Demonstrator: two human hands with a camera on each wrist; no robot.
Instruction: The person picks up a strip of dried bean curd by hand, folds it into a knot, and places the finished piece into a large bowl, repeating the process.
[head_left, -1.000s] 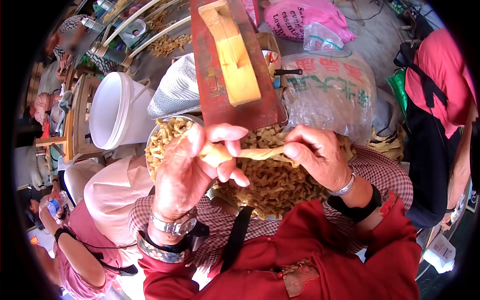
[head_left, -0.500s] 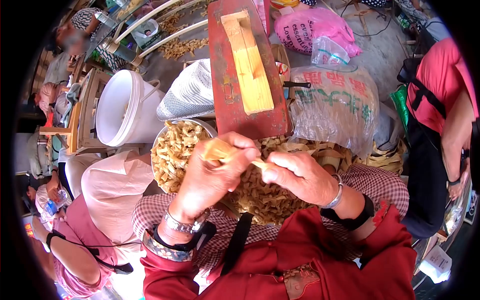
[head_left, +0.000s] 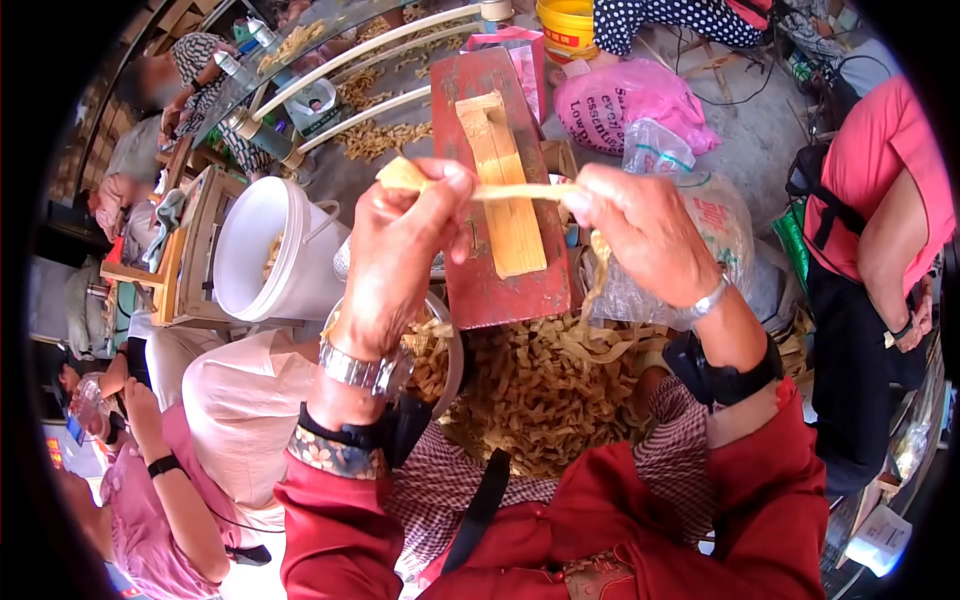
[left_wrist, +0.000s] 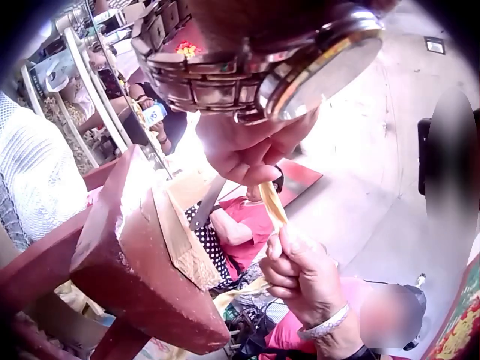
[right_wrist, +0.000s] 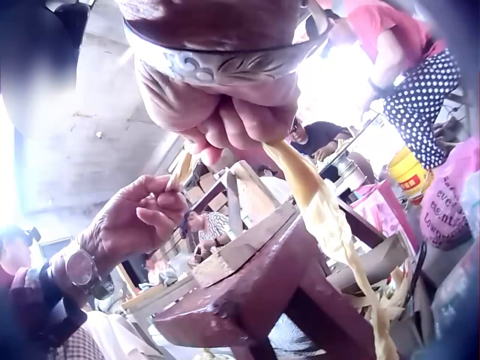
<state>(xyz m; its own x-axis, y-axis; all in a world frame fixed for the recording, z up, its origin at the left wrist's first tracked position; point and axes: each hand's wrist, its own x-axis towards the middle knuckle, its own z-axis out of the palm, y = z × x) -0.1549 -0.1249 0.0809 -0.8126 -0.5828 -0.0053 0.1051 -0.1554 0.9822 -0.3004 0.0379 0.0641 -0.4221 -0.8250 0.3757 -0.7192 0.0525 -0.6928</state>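
A soft, flat yellow strip [head_left: 525, 191] is stretched between my two hands over the red wooden bench [head_left: 555, 295]. My left hand [head_left: 385, 245] pinches its left part between thumb and fingers, with a wider folded end sticking out above. The right hand [head_left: 650, 230] grips the other side in curled fingers. A long loose tail [right_wrist: 330, 225] hangs below the right hand in the right wrist view. On the bench lies a notched wooden block [head_left: 515, 225]. Below my hands is a heap of short knotted yellow-brown pieces [head_left: 540, 400] in front of my lap.
A white bucket [head_left: 290, 270] stands left of the bench, near a metal bowl [head_left: 455, 370] of pieces. Clear plastic sacking [head_left: 725, 225] and a pink bag [head_left: 640, 110] lie to the right. People sit on both sides, one in pink [head_left: 165, 500] at left.
Both hands have risen and moved forward from above the heap to over the bench. They have drawn apart since half a second ago, pulling the strip straight between them.
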